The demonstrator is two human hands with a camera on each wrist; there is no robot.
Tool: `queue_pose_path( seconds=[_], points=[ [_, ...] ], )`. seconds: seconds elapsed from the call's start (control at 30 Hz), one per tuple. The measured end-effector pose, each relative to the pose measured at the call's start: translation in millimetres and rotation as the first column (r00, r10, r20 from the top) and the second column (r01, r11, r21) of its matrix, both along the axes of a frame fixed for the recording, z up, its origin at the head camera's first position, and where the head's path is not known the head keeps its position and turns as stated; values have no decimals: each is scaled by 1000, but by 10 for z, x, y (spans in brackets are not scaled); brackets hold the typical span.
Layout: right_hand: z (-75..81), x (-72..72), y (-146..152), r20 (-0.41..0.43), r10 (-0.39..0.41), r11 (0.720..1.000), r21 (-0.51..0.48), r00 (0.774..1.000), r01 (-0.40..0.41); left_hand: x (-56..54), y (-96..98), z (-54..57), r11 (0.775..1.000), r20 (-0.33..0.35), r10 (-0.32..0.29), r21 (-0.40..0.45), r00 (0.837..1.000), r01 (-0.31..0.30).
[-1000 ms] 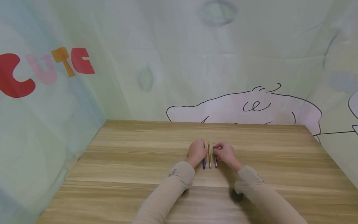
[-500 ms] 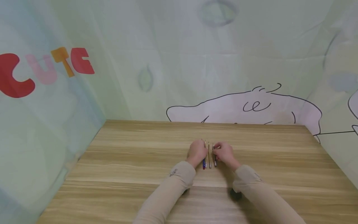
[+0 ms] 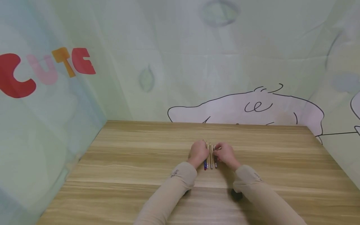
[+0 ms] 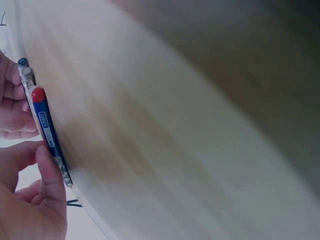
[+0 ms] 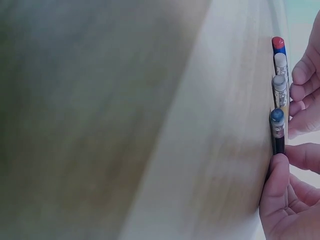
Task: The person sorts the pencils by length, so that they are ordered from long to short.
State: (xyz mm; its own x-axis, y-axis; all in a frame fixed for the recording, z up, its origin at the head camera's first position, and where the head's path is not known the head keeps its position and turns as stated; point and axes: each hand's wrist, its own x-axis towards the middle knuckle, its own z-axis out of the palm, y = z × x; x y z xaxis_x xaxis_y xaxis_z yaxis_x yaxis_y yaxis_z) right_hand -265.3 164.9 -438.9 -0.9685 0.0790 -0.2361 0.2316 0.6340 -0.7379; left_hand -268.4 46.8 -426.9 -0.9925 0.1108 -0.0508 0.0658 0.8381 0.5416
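Several pencils lie side by side on the wooden table, eraser ends toward me. At the left end of the row, my left hand point(image 3: 198, 151) pinches a blue pencil point(image 4: 46, 122) with a red end between thumb and forefinger. On the opposite side, thumb and fingers of my right hand point(image 3: 226, 154) pinch a dark pencil point(image 5: 278, 144) with a blue eraser. Between the hands are a pencil with a white eraser point(image 5: 281, 61) and a gold-toned pencil point(image 3: 211, 156) with a grey eraser. A narrow gap separates the gold-toned pencil from the dark one.
The wood-grain table point(image 3: 126, 175) reaches back to a printed cloth backdrop point(image 3: 126, 78). A second cloth side with coloured letters point(image 3: 84, 61) borders the table on the left. Dark wrist gear point(image 3: 237, 194) shows under the right sleeve.
My right hand has slid slightly left with the dark pencil, and its gap to the middle pencils has narrowed. The left hand stays in place on the blue pencil.
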Motion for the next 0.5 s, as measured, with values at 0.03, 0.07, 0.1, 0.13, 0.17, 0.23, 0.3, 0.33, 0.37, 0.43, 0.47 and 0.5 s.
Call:
queue_pose_path(
  seconds=[0.03,0.07,0.1,0.13,0.17,0.23,0.3,0.33,0.37,0.43,0.47,0.5],
  points=[
    [-1,1,1,-2,1,1000,-2,1000,-1,1,-2,-1,1000,-1,-1,4,1000,1],
    [-2,3,2,-3,3,1000,-5,1000,-3,0,-5,-4,1000,-2,-1,7,1000,1],
    [-2,5,4,-5,4,1000,-8,1000,-4,1,-7,-10,1000,-3,-4,11,1000,4],
    [-5,7,7,-10,7,1000,-10,1000,-7,0,-10,-12,1000,-5,-7,13,1000,7],
    [-3,11,8,-12,6,1000,-14,1000,-7,-3,-15,-15,1000,-9,-11,15,1000,11],
    [-5,15,12,-14,7,1000,-19,1000,-7,-8,-26,-23,1000,-17,-23,12,1000,23],
    [-9,16,16,-16,8,1000,-22,1000,-8,-15,-42,-33,999,-25,-41,4,999,41],
    [-11,15,16,-17,8,1000,-23,1000,-9,-20,-50,-35,999,-32,-52,-4,998,52],
    [-12,13,15,-14,5,1000,-24,1000,-5,-25,-59,-41,998,-42,-66,-13,997,65],
    [-20,11,17,-17,9,1000,-22,1000,-10,-33,-77,-53,995,-63,-94,-32,994,93],
    [-23,9,17,-18,10,1000,-22,1000,-10,-37,-85,-57,993,-75,-109,-43,991,106],
    [-25,9,17,-18,10,1000,-24,1000,-10,-42,-95,-61,992,-86,-123,-54,989,118]
  ],
)
